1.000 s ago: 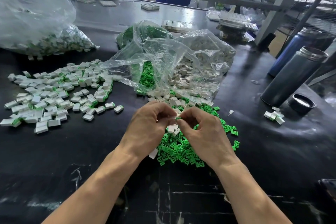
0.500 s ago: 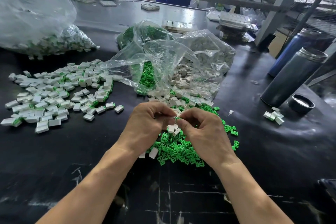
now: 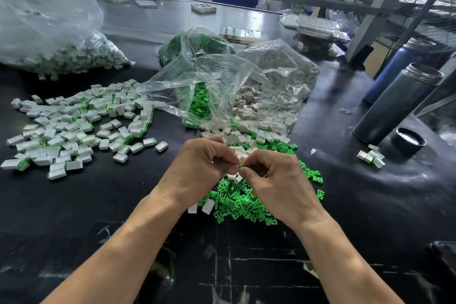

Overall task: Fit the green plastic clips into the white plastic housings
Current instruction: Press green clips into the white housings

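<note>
My left hand point(image 3: 202, 168) and my right hand point(image 3: 278, 180) meet fingertip to fingertip above a heap of loose green clips point(image 3: 241, 200) on the black table point(image 3: 98, 205). My right hand pinches a green clip point(image 3: 240, 167) between thumb and forefinger. My left hand's curled fingers hold a white housing that is almost wholly hidden. Loose white housings point(image 3: 237, 140) lie just beyond the hands, and two more white housings point(image 3: 202, 207) rest under my left wrist. Two open clear bags hold green clips point(image 3: 199, 103) and white housings point(image 3: 251, 103).
A spread of finished white-and-green pieces point(image 3: 74, 126) covers the table's left. A big bag of finished pieces point(image 3: 61, 57) lies far left. At the right stand two steel flasks point(image 3: 397, 103), a black lid point(image 3: 407, 140) and a few finished pieces point(image 3: 371, 157).
Both hands have stayed in place over the green heap. The fingertips have shifted slightly around the small parts between them.
</note>
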Action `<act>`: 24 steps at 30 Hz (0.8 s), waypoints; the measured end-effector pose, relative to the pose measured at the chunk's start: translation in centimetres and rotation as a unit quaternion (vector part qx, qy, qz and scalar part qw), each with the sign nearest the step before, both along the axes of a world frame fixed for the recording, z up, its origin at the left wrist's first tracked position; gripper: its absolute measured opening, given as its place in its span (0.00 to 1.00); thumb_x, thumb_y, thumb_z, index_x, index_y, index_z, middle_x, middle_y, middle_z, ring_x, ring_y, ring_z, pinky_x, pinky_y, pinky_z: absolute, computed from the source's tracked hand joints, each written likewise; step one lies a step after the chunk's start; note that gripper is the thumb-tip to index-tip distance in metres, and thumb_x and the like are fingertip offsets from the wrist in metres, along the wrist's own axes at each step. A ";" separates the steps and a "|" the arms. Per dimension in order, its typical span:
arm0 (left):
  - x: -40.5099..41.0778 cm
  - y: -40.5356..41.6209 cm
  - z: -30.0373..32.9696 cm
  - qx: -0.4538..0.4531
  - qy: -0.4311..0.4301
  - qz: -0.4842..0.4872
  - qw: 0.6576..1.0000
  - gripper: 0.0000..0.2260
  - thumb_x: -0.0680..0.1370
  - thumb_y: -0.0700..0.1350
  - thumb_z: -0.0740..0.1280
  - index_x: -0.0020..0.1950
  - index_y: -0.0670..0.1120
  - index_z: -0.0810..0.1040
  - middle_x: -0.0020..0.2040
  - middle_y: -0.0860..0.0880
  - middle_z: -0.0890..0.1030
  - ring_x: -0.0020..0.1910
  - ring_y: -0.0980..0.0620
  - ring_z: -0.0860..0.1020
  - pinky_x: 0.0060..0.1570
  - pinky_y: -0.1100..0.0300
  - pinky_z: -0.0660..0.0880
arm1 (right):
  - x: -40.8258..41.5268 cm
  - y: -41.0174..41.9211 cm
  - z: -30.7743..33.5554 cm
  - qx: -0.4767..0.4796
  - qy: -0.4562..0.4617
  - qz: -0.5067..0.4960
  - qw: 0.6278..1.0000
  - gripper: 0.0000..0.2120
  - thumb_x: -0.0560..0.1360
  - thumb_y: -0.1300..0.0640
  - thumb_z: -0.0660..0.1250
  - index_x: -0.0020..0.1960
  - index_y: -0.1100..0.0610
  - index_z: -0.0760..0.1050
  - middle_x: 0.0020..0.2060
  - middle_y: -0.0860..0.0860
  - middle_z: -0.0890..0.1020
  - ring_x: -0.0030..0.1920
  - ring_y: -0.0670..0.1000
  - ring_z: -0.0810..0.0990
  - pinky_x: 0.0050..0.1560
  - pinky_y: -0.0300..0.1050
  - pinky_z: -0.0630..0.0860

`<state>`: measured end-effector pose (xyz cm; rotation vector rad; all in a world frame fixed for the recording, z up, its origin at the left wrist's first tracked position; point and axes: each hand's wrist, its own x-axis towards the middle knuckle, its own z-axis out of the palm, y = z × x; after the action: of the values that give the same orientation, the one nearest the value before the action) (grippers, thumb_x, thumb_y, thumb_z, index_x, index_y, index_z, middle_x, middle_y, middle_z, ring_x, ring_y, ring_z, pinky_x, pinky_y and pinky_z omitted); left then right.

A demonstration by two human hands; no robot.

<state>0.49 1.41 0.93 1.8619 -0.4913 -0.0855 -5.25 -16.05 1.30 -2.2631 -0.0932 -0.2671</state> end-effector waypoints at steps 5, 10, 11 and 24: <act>0.0 0.0 0.0 0.020 -0.020 -0.021 0.999 0.13 0.72 0.33 0.77 0.41 0.52 0.88 0.40 0.51 0.81 0.37 0.49 0.82 0.38 0.54 0.80 | -0.1 0.0 0.0 -0.002 -0.001 0.009 1.000 0.06 0.76 0.60 0.76 0.42 0.53 0.83 0.31 0.45 0.79 0.31 0.43 0.78 0.31 0.36 0.73; 0.0 -0.2 -0.2 -0.036 0.022 0.003 0.999 0.11 0.72 0.30 0.76 0.42 0.47 0.88 0.39 0.50 0.80 0.36 0.36 0.80 0.34 0.38 0.80 | 0.2 0.0 -0.2 0.050 0.009 -0.015 0.999 0.08 0.76 0.61 0.76 0.41 0.51 0.84 0.28 0.46 0.79 0.29 0.44 0.74 0.31 0.46 0.74; 0.0 -0.2 -0.2 -0.042 0.028 0.009 0.999 0.11 0.72 0.30 0.76 0.42 0.46 0.88 0.38 0.50 0.80 0.35 0.39 0.80 0.36 0.38 0.80 | 0.3 0.0 -0.2 0.058 0.012 -0.023 0.998 0.08 0.76 0.61 0.76 0.40 0.51 0.84 0.29 0.47 0.80 0.29 0.45 0.75 0.33 0.48 0.75; -0.3 -1.5 -0.2 -0.149 0.095 0.007 0.984 0.03 0.75 0.39 0.76 0.46 0.46 0.84 0.40 0.51 0.85 0.38 0.59 0.80 0.37 0.68 0.74 | 0.6 0.7 0.2 0.339 0.084 -0.022 0.937 0.30 0.83 0.34 0.53 0.39 0.52 0.84 0.35 0.55 0.85 0.28 0.50 0.75 0.22 0.41 0.67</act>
<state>0.14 -0.10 0.70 1.5467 -0.3377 -0.1684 -4.62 -15.34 1.46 -1.5906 0.1252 -0.1025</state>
